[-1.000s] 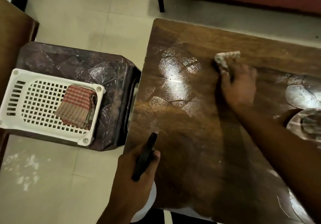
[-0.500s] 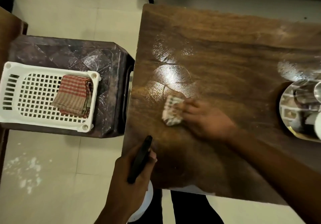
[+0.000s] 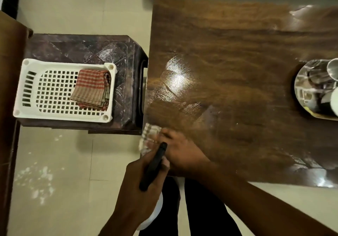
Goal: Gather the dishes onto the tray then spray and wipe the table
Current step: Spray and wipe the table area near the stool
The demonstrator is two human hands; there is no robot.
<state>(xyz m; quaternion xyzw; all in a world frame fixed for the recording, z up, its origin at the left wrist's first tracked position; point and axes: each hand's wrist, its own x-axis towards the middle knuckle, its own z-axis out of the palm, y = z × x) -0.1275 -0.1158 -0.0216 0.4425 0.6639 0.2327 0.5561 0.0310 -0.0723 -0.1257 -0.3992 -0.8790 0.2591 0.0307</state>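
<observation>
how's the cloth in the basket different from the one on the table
The basket cloth is red and tan checked; the wiping cloth is pale, with faint checks. The basket cloth lies neatly folded in the white basket; the wiping cloth is bunched under the right hand at the near corner of the table. Both are checked fabric.

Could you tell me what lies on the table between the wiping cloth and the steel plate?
Nothing: the head view shows only bare, shiny table between the wiping cloth and the steel plate.
</observation>
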